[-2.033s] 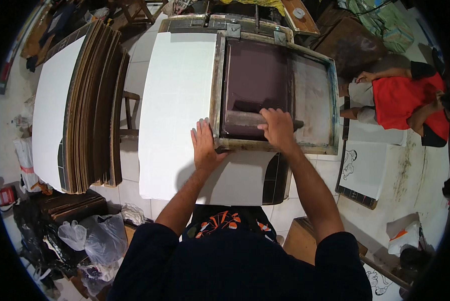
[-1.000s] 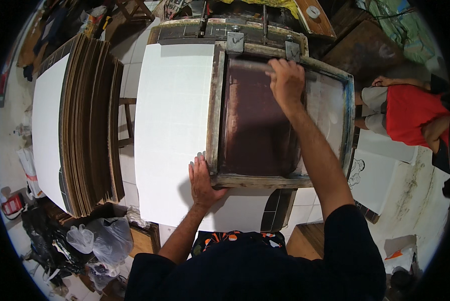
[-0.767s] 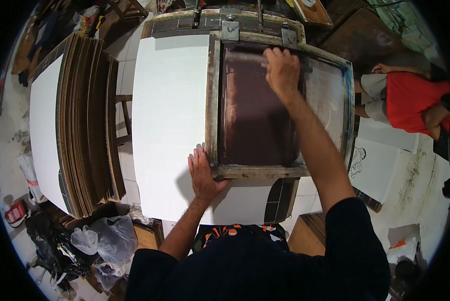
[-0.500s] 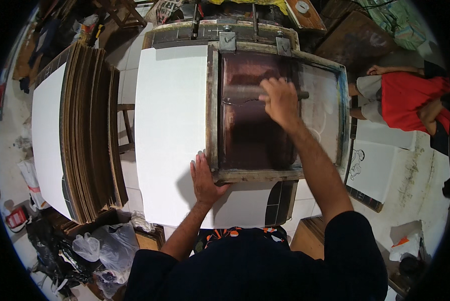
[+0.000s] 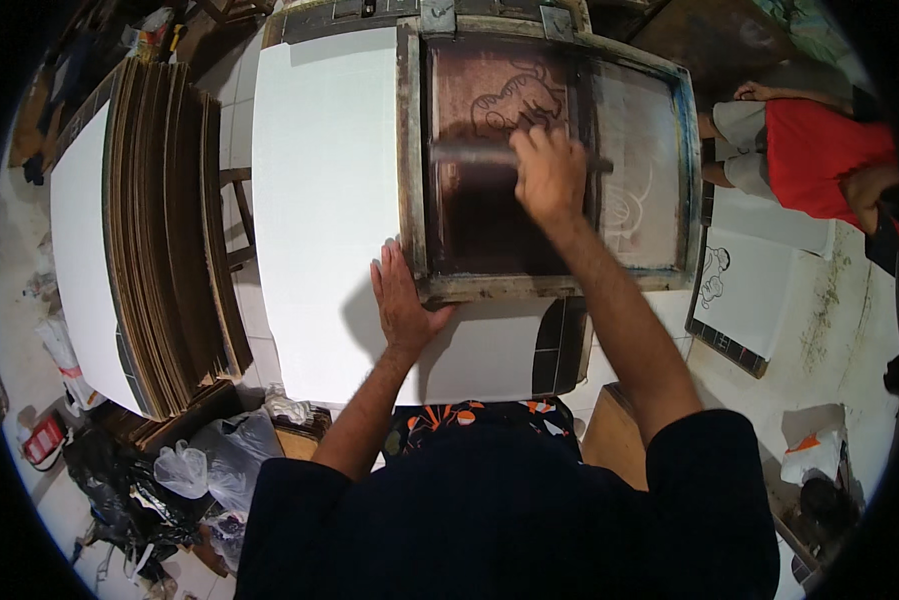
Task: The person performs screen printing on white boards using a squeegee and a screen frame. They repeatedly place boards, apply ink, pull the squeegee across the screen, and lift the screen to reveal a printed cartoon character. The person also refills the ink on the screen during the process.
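Gripping the long grey squeegee bar [image 5: 489,153] in the closed right hand [image 5: 547,172], now dragged from the far end to mid-screen, baring a line drawing behind it. Pressing the flat, spread left hand [image 5: 401,298] on the worn wooden screen-printing frame [image 5: 412,170] over the large white board [image 5: 327,190].

Worn, paint-stained wood for the screen frame [image 5: 554,285], rough along its near edge. Stretched mesh [image 5: 489,215] inside, matt and dark with wet brown ink (paler and half see-through toward the right edge). Smooth matt white board [image 5: 324,200] beneath. Dull wooden squeegee [image 5: 469,153]. Raw brown fibreboard edges on the stacked panels [image 5: 164,230] at left.
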Action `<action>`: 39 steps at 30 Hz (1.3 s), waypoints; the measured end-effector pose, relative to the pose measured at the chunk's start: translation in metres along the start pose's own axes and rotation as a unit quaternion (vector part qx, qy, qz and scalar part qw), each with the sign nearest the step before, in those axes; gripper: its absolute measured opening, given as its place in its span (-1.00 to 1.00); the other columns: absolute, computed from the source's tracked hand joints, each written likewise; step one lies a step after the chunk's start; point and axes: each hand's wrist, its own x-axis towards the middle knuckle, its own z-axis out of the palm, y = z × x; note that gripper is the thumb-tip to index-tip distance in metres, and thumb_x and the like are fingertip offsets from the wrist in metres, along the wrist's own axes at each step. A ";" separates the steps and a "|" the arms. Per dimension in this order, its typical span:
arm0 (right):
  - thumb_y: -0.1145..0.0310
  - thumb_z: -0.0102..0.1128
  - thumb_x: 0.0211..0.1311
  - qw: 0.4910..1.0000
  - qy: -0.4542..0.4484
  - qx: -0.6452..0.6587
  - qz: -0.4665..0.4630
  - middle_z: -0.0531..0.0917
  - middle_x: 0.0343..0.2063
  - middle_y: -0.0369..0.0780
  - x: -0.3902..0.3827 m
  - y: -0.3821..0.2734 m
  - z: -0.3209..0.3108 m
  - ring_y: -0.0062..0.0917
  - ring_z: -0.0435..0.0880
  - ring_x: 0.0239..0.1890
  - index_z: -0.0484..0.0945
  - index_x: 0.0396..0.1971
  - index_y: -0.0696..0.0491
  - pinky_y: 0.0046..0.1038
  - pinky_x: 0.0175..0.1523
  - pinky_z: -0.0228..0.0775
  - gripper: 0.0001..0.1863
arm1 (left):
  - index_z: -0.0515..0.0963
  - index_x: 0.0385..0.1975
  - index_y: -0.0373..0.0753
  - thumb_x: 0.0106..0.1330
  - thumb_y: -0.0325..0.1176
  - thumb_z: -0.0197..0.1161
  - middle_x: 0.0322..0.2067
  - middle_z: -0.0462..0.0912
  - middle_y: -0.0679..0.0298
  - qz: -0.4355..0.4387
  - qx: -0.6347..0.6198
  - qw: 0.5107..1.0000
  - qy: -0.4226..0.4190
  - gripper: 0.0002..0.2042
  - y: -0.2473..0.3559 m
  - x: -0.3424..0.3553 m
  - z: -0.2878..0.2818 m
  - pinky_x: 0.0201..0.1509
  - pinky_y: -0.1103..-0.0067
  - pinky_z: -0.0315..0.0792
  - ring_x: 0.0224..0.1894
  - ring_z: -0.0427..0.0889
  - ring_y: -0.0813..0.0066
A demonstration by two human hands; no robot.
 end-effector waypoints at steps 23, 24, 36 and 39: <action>0.46 0.36 0.15 0.995 -0.020 0.095 0.015 0.62 -0.34 -0.23 -0.097 -0.041 -0.070 -0.24 0.57 -0.20 0.64 -0.18 0.01 -0.14 0.04 0.30 -0.78 | -0.02 0.59 -0.39 0.02 -0.48 0.60 0.44 0.30 -0.18 -0.005 -0.191 0.981 0.031 0.12 0.009 -0.002 -0.011 0.57 0.06 0.11 0.49 0.30 -0.10; 0.44 0.38 0.17 0.994 -0.044 0.096 0.007 0.62 -0.35 -0.23 -0.092 -0.039 -0.074 -0.25 0.57 -0.20 0.65 -0.19 0.02 -0.14 0.02 0.30 -0.80 | -0.02 0.59 -0.39 0.01 -0.51 0.60 0.41 0.36 -0.16 -0.016 -0.192 0.981 0.032 0.13 0.011 -0.002 -0.014 0.54 0.16 0.24 0.44 0.39 -0.07; 0.51 0.33 0.09 0.992 -0.059 0.114 -0.017 0.64 -0.28 -0.22 -0.071 -0.022 -0.061 -0.22 0.58 -0.10 0.60 -0.18 0.00 -0.12 0.04 0.28 -0.74 | -0.10 0.61 -0.35 0.07 -0.43 0.62 0.54 0.13 -0.19 -0.067 -0.264 0.962 -0.007 0.16 0.019 -0.001 -0.020 0.59 -0.21 -0.10 0.58 0.16 -0.19; 0.41 0.42 0.13 0.996 -0.009 0.083 -0.035 0.64 -0.26 -0.21 0.007 0.015 -0.028 -0.22 0.61 -0.05 0.56 -0.24 -0.03 -0.08 0.06 0.30 -0.77 | -0.09 0.61 -0.35 0.08 -0.40 0.63 0.54 0.13 -0.19 -0.067 -0.259 0.964 -0.009 0.16 0.020 -0.001 -0.022 0.60 -0.19 -0.07 0.58 0.16 -0.18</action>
